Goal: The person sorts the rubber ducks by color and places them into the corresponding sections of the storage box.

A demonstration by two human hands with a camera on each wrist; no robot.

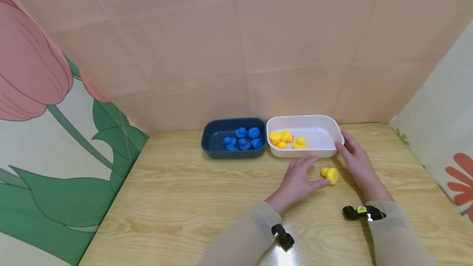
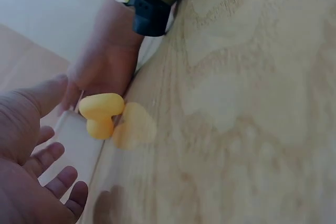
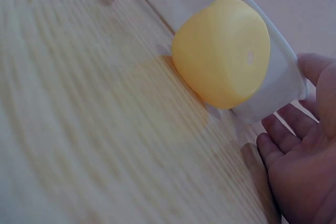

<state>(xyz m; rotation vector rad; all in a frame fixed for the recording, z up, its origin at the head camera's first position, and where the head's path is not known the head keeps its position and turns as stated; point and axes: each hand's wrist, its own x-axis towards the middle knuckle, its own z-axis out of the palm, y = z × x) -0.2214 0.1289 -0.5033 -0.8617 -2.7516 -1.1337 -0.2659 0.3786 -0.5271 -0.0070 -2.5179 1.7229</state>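
A yellow toy duck (image 1: 332, 176) lies tipped over on the wooden table, its flat base facing the right wrist view. My left hand (image 1: 298, 179) is beside it, fingers spread and thumb tip close to the duck's edge. With my right hand (image 1: 357, 163) I hold the right end of a white tray (image 1: 318, 128), thumb at the rim and fingers around the outside. Several yellow ducks (image 1: 299, 143) are inside that tray, gathered toward its left end. In the left wrist view, the loose duck (image 2: 102, 109) appears between my two hands.
Left of the white tray stands a dark blue tray (image 1: 212, 136) holding several blue ducks (image 1: 244, 144). Both trays are near the table's back edge, before a pinkish cloth backdrop (image 1: 236, 52). Patterned panels rise at the left and right. Black camera straps (image 1: 363, 213) circle both wrists.
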